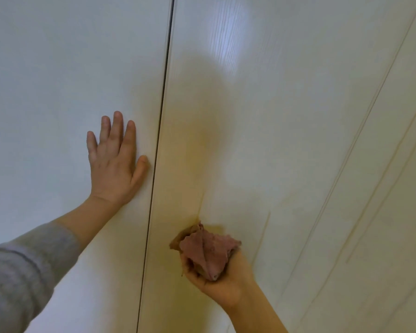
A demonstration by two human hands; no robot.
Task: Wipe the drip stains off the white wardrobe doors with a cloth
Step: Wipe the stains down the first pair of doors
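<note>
We rest our left grip (115, 164) flat on the left door (58, 68); our right grip (219, 284) clutches the cloth (208, 254).

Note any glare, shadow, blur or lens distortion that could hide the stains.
Head view: a glare patch sits high on the right door; a soft shadow falls below it, above the cloth; the gap between the doors leans and curves slightly, likely the wide lens; the frame is soft, yet drip streaks right of the cloth are readable.
</note>
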